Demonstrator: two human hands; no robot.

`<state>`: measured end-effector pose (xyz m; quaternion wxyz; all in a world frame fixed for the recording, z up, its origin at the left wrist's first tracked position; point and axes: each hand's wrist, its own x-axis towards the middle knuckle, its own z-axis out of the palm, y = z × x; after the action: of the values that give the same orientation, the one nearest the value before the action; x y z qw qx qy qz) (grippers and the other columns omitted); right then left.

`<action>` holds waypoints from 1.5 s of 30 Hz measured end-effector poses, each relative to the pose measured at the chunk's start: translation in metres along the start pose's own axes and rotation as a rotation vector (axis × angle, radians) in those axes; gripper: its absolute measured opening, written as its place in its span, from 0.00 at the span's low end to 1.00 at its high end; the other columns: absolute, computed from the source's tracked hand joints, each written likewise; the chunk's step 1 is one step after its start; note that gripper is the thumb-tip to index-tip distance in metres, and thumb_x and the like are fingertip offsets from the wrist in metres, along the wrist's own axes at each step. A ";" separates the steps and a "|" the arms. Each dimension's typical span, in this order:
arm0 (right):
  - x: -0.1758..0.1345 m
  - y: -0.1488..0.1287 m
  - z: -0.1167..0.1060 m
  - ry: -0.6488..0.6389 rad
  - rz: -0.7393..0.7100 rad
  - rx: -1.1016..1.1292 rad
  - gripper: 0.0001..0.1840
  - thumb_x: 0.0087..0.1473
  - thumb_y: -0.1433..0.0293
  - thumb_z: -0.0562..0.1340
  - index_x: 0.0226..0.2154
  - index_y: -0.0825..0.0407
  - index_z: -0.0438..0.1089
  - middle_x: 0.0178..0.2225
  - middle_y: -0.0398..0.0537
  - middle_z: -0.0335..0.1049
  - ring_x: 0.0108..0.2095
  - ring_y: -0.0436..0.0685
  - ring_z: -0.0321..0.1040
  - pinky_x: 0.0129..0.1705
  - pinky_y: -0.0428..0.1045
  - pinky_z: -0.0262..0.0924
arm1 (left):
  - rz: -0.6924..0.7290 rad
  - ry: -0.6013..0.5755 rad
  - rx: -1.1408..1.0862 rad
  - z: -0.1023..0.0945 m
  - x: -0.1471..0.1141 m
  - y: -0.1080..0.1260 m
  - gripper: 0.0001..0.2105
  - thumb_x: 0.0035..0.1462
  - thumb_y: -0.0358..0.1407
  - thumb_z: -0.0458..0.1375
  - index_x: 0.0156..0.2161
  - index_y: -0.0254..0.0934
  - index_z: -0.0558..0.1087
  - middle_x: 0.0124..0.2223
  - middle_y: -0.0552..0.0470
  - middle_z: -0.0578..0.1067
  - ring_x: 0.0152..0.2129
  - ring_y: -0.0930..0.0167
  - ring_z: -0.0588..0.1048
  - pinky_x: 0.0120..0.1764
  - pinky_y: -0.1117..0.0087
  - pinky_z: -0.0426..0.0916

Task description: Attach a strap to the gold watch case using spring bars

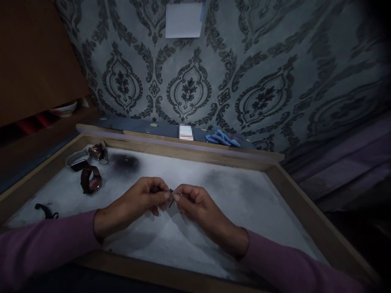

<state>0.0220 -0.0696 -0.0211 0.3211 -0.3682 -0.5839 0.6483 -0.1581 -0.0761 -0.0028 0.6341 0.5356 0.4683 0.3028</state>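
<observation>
Over the middle of the white-lined tray (244,179), my left hand (143,195) and my right hand (197,201) meet with their fingertips almost touching. My left thumb and fingers pinch a small, thin dark piece (171,190). A thin, shiny, wire-like metal piece (179,192) shows at the fingertips of my right hand, which is closed in a pinch. Both pieces are tiny and partly covered by fingers, so their exact kind is unclear. Beyond my left forearm lie a brown-strapped watch (91,181) and a curved black strap (45,211).
More watches (99,152) lie in the tray's far left corner. A raised wooden rim (183,148) surrounds the tray. Behind it are a small white box (186,132) and a blue cloth (222,138). A wooden cabinet (39,61) stands left; patterned wallpaper (189,89) covers the wall.
</observation>
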 end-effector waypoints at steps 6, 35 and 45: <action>-0.003 -0.003 0.001 -0.002 -0.007 -0.021 0.18 0.52 0.56 0.64 0.25 0.54 0.66 0.18 0.36 0.55 0.18 0.45 0.45 0.19 0.43 0.39 | -0.026 0.057 -0.043 0.005 0.000 -0.001 0.12 0.46 0.42 0.63 0.27 0.34 0.69 0.23 0.56 0.69 0.19 0.77 0.65 0.21 0.77 0.60; -0.004 -0.001 -0.005 -0.137 0.105 0.145 0.18 0.52 0.57 0.65 0.36 0.55 0.74 0.21 0.40 0.65 0.17 0.43 0.44 0.20 0.44 0.34 | -0.005 -0.182 -0.287 -0.012 0.007 0.004 0.10 0.50 0.36 0.64 0.30 0.32 0.70 0.30 0.52 0.73 0.28 0.73 0.72 0.33 0.73 0.69; -0.001 0.003 -0.008 -0.142 0.186 0.202 0.16 0.50 0.59 0.66 0.36 0.54 0.77 0.19 0.38 0.63 0.16 0.42 0.42 0.19 0.44 0.32 | -0.026 -0.236 -0.270 -0.016 0.010 0.000 0.08 0.50 0.35 0.64 0.30 0.32 0.71 0.30 0.51 0.73 0.28 0.72 0.74 0.33 0.71 0.72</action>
<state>0.0295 -0.0669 -0.0244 0.2530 -0.3397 -0.5004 0.7551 -0.1691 -0.0603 -0.0050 0.7546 0.4714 0.3528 0.2898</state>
